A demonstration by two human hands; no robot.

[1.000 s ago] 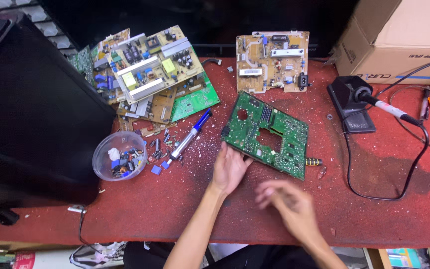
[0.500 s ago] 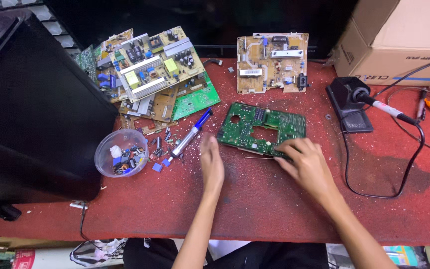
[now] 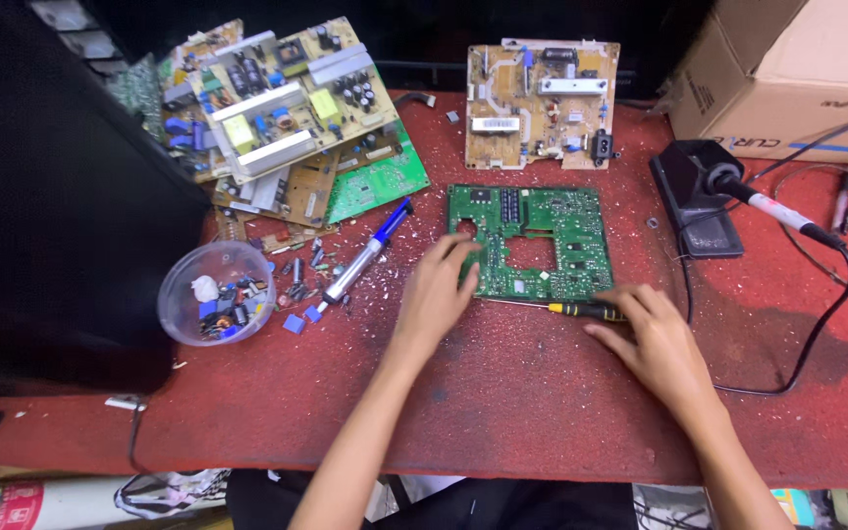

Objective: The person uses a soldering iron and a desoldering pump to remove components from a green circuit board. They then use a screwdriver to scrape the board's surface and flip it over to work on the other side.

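A green circuit board (image 3: 542,240) with a square cut-out lies flat on the red table (image 3: 503,393). My left hand (image 3: 439,290) rests on the board's left edge, fingers curled over it. My right hand (image 3: 655,339) lies just below the board's lower right corner. Its spread fingertips touch the black and yellow handle of a small screwdriver (image 3: 581,310), which lies along the board's front edge.
A pile of tan and green circuit boards (image 3: 277,108) sits at the back left, and another tan board (image 3: 542,103) at the back. Nearby are a blue desoldering pump (image 3: 365,257), a clear bowl of parts (image 3: 213,292), a soldering iron (image 3: 768,208) in its stand, a cardboard box (image 3: 797,69) and a black monitor (image 3: 51,206).
The green board has turned from a slanted position to lie square on the table. My left hand moved up onto its left edge. My right hand moved to the screwdriver.
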